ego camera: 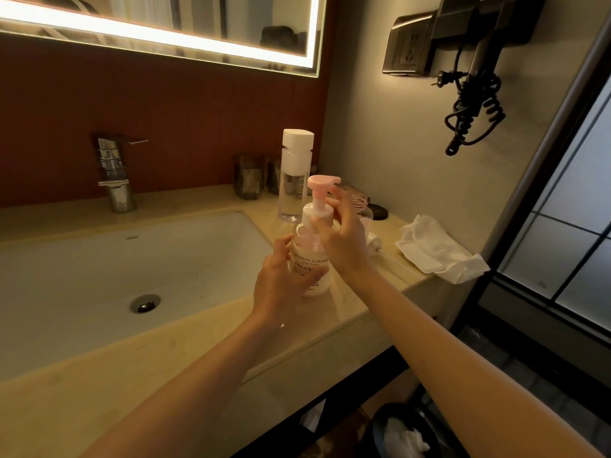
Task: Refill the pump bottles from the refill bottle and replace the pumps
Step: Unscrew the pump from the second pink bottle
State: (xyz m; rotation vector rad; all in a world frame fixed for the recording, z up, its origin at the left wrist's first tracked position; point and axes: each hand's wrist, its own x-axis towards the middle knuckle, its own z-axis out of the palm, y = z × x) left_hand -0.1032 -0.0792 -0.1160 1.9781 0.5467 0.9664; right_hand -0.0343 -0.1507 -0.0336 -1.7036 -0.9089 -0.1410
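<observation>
Left grip [281, 279] round bottle [309, 256], bathroom counter [363, 312]

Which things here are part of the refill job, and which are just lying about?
Job: pump bottle gripped by left hand; pink pump held by right hand; tall white-capped bottle; open bottle behind the right hand; loose pump beside it.
Lying about: tissue; glasses; faucet; hair dryer.
</observation>
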